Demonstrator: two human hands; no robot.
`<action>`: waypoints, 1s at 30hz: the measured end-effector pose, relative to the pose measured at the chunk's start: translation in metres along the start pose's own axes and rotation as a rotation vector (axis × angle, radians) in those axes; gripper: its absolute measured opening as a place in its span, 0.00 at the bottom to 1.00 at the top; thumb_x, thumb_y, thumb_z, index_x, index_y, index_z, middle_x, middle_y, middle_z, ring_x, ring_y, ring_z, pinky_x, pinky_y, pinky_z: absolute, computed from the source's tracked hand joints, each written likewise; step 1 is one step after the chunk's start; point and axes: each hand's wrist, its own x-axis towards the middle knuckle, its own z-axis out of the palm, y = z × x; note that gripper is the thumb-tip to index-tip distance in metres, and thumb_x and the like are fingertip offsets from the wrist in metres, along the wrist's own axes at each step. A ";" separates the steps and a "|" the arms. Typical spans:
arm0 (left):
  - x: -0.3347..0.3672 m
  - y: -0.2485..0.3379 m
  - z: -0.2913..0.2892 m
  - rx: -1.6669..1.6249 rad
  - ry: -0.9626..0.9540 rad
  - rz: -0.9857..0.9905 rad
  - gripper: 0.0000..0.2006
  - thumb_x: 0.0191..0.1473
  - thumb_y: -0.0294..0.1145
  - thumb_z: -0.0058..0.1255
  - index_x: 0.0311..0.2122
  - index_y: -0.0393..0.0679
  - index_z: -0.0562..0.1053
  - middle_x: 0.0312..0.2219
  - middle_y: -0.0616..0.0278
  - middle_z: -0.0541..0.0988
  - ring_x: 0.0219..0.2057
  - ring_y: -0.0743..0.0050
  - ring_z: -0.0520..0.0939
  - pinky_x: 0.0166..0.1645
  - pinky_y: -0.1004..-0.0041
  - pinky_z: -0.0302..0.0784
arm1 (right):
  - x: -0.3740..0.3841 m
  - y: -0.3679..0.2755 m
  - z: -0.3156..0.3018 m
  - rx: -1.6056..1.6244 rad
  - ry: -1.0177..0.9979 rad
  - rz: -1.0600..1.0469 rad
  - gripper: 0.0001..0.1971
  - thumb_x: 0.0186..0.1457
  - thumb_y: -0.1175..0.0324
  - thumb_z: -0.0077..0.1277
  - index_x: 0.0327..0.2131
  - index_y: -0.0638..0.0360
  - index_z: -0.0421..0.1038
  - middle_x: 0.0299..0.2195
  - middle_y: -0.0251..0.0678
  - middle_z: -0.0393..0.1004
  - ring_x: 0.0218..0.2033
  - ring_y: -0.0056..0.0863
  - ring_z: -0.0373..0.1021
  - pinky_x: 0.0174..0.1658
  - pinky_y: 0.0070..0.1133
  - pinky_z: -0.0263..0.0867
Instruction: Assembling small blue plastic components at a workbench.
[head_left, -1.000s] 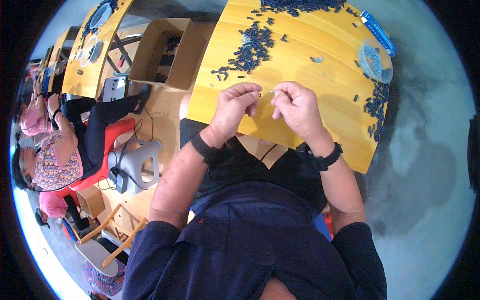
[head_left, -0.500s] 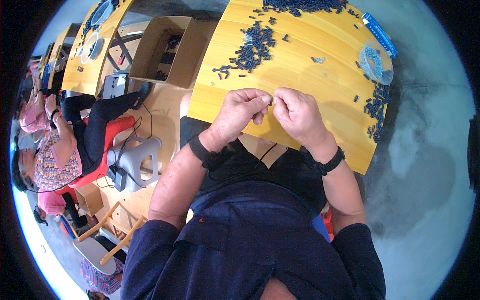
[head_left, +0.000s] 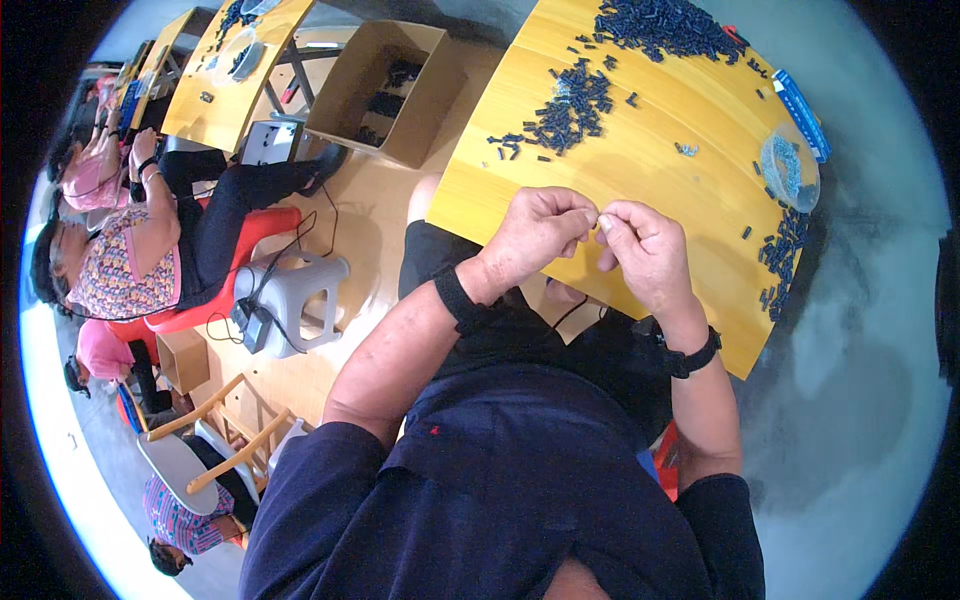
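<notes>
My left hand point(head_left: 545, 238) and my right hand point(head_left: 648, 255) meet fingertip to fingertip above the near edge of a yellow wood-grain table point(head_left: 480, 190). Both are pinched closed; whatever sits between the fingertips is too small or hidden to name. Beyond my hands lies a loose pile of small black cylindrical pieces point(head_left: 572, 112). A few tiny silvery parts point(head_left: 686, 150) rest on the tabletop past my right hand. To the right, a clear plastic bowl point(head_left: 812, 190) holds many small silvery parts, with more black pieces point(head_left: 780, 255) strewn along the table's right edge.
A bigger heap of black pieces point(head_left: 665, 28) covers the far end. Behind the bowl leans a blue box point(head_left: 800, 115). Left of the table stand an open cardboard box point(head_left: 420, 110) and a grey stool point(head_left: 290, 300) with cables. Seated people point(head_left: 125, 250) work at another table point(head_left: 215, 110).
The view has shifted, so table and hands appear farther right. My right hand has turned from a tight fist to a looser pinch with its fingers showing. The fingertips stay together.
</notes>
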 end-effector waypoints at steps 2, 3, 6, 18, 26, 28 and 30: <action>-0.001 0.000 0.000 0.021 -0.007 0.008 0.06 0.53 0.27 0.49 0.33 0.36 0.75 0.22 0.67 0.76 0.18 0.87 0.71 0.23 0.84 0.66 | 0.000 0.000 0.000 0.010 -0.003 0.010 0.06 0.56 0.75 0.44 0.29 0.66 0.71 0.20 0.30 0.70 0.17 0.14 0.67 0.20 0.13 0.62; -0.001 0.000 0.000 0.048 -0.013 0.011 0.06 0.53 0.27 0.49 0.33 0.36 0.75 0.22 0.67 0.76 0.18 0.87 0.71 0.23 0.84 0.66 | -0.001 0.000 0.001 0.010 0.001 0.023 0.06 0.56 0.75 0.45 0.29 0.66 0.71 0.20 0.30 0.70 0.17 0.14 0.67 0.20 0.13 0.62; -0.004 0.002 0.003 0.086 -0.010 0.003 0.06 0.52 0.27 0.49 0.32 0.36 0.75 0.23 0.67 0.76 0.18 0.87 0.71 0.23 0.84 0.66 | -0.003 -0.002 0.001 -0.003 0.005 0.034 0.06 0.56 0.75 0.45 0.28 0.66 0.71 0.21 0.30 0.70 0.17 0.14 0.67 0.20 0.13 0.62; -0.013 0.011 0.004 -0.087 -0.031 -0.007 0.07 0.54 0.29 0.47 0.32 0.38 0.74 0.19 0.69 0.74 0.16 0.86 0.69 0.21 0.84 0.61 | -0.010 -0.003 0.005 0.047 0.064 -0.057 0.05 0.55 0.74 0.47 0.30 0.66 0.71 0.22 0.30 0.71 0.19 0.15 0.68 0.23 0.13 0.66; -0.016 0.018 0.010 -0.088 -0.127 -0.032 0.07 0.55 0.29 0.47 0.34 0.38 0.75 0.21 0.66 0.76 0.18 0.83 0.73 0.23 0.84 0.65 | -0.016 -0.005 -0.005 0.152 0.084 -0.087 0.03 0.55 0.76 0.46 0.29 0.65 0.68 0.21 0.30 0.70 0.18 0.13 0.66 0.21 0.12 0.63; -0.017 0.013 0.007 -0.250 -0.170 -0.022 0.08 0.57 0.28 0.46 0.37 0.37 0.74 0.25 0.63 0.77 0.20 0.79 0.76 0.26 0.82 0.71 | -0.018 -0.007 -0.007 0.190 0.092 -0.084 0.03 0.55 0.76 0.46 0.29 0.65 0.68 0.21 0.29 0.70 0.18 0.13 0.66 0.21 0.12 0.63; -0.019 0.014 0.006 -0.272 -0.174 -0.024 0.08 0.57 0.26 0.45 0.39 0.36 0.73 0.27 0.61 0.78 0.22 0.77 0.77 0.28 0.81 0.73 | -0.021 -0.008 -0.011 0.228 0.101 -0.083 0.03 0.55 0.76 0.46 0.30 0.65 0.68 0.21 0.29 0.69 0.18 0.12 0.66 0.21 0.11 0.62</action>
